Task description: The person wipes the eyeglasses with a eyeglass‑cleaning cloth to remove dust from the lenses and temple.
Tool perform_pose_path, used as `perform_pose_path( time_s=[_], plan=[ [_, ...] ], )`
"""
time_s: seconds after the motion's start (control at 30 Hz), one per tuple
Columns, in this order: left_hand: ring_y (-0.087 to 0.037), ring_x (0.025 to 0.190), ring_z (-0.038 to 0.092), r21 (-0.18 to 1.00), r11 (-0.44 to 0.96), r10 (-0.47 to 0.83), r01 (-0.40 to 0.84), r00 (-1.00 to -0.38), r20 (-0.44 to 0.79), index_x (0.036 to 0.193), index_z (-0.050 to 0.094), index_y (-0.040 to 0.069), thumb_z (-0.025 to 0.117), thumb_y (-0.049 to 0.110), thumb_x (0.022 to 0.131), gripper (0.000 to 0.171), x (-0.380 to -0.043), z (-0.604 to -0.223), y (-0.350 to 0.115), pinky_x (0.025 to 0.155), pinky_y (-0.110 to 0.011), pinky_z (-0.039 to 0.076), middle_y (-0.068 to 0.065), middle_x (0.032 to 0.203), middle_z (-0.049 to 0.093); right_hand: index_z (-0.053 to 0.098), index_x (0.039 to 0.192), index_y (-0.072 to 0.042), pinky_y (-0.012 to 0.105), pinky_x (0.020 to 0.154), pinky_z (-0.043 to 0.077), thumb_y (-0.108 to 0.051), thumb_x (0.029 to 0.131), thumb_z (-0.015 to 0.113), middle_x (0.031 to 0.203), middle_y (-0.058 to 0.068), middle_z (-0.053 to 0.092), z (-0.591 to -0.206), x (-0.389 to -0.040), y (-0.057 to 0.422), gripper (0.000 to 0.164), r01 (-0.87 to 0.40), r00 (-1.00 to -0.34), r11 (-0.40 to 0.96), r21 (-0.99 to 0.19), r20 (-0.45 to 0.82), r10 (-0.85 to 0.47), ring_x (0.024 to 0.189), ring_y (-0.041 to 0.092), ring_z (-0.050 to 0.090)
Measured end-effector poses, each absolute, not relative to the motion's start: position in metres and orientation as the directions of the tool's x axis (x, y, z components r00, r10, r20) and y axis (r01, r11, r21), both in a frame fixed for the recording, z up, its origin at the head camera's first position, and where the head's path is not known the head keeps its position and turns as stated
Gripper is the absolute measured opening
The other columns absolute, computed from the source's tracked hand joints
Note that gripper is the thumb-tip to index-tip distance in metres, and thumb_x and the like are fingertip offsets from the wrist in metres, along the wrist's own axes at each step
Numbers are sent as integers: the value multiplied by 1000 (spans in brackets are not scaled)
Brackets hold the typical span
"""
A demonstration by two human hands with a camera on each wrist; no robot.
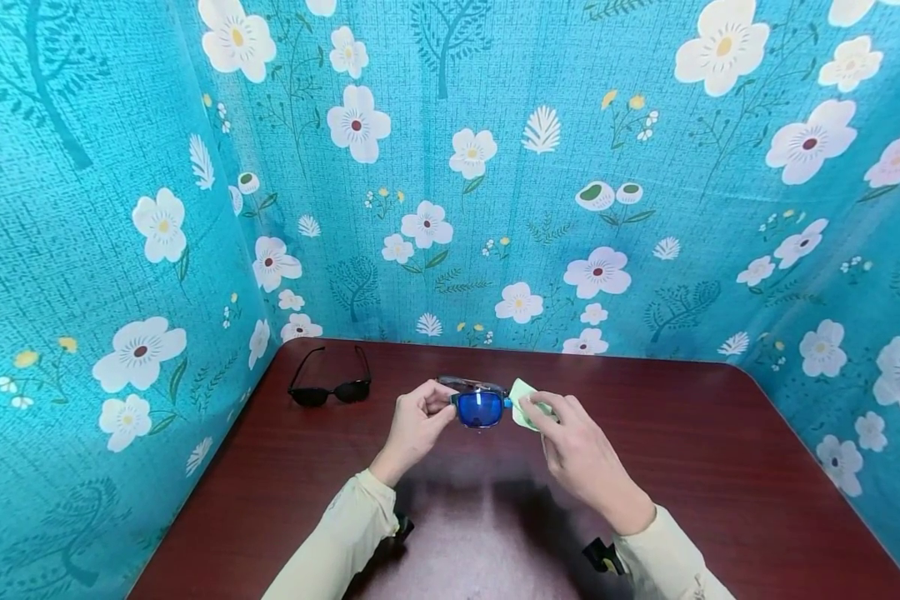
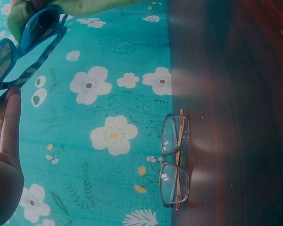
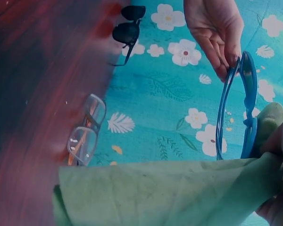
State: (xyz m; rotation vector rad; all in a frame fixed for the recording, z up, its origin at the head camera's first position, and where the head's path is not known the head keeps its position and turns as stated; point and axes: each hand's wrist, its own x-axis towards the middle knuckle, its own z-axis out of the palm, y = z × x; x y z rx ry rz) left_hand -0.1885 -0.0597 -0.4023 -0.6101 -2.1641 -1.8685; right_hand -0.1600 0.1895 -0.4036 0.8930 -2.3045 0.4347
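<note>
Blue-framed sunglasses [image 1: 480, 410] with a shiny blue lens are held up over the table. My left hand [image 1: 417, 422] pinches them at one side, between thumb and fingers. On the other side, my right hand [image 1: 581, 446] grips a light green cloth [image 1: 521, 406]. In the right wrist view the cloth [image 3: 155, 193] hangs wide below the blue sunglasses [image 3: 250, 89] and is bunched at their far lens. That lens is partly hidden by the cloth and fingers. Clear eyeglasses [image 2: 174, 160] with grey rims and orange-brown temples sit on the table behind the sunglasses.
Black sunglasses [image 1: 330, 393] rest with temples unfolded at the table's back left. The dark red-brown table [image 1: 690, 467] has a glossy top. A turquoise flowered curtain [image 1: 450, 192] stands behind it and along both sides.
</note>
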Motion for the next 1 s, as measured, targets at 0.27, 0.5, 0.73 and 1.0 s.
perform_pose_path(
  time_s=[0.27, 0.5, 0.73, 1.0],
  plan=[
    [-18, 78, 68, 889, 97, 145, 447, -890, 432, 96, 63, -6, 62, -6, 85, 11, -189, -403, -63, 69, -25, 53, -19, 88, 70, 62, 124, -4, 35, 67, 51, 6, 75, 64, 116, 12, 55, -402, -162, 204, 49, -627, -627, 773, -95, 650, -429, 92, 24, 49],
    [-27, 81, 68, 896, 54, 129, 441, -893, 432, 96, 62, -9, 60, -8, 85, 11, -190, -403, -63, 69, -25, 53, -22, 90, 69, 60, 125, -3, 34, 66, 50, 7, 73, 64, 117, 13, 55, -405, -161, 206, 52, -645, -606, 759, -85, 662, -441, 93, 24, 48],
    [-28, 81, 68, 900, 57, 112, 433, -898, 425, 96, 62, -9, 61, -8, 85, 11, -190, -403, -62, 69, -31, 55, -22, 90, 69, 58, 127, -1, 34, 72, 46, -1, 88, 43, 120, 14, 54, -405, -159, 198, 42, -718, -551, 689, -95, 683, -480, 94, 26, 49],
    [-31, 81, 67, 901, 53, 100, 431, -900, 424, 96, 61, -9, 61, -9, 85, 12, -190, -403, -62, 70, -32, 55, -23, 91, 68, 60, 125, -4, 32, 66, 45, -2, 80, 49, 120, 12, 55, -404, -156, 186, 46, -744, -509, 667, -40, 680, -528, 86, 23, 49]
  ],
)
